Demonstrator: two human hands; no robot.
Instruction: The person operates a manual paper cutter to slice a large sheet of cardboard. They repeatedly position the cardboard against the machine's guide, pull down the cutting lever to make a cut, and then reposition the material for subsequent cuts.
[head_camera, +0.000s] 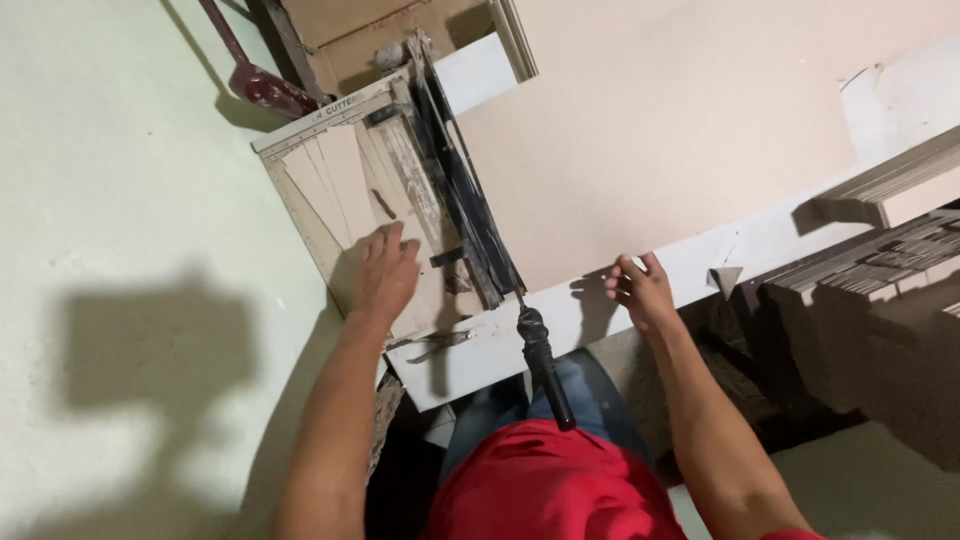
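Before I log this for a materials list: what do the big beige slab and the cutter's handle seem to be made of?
The beige slab looks like ceramic or porcelain tile: flat, matte face, pale edge, thin. The cutter's handle looks like black rubber or plastic grip over a metal bar, though the look leaves that open.

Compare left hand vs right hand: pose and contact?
Left hand lies flat, fingers spread, on the tile cutter bed; right hand curls its fingers over the near edge of the big tile. Left sits left of the cutter's rails, right sits right. Both are bare and neither holds the black handle.
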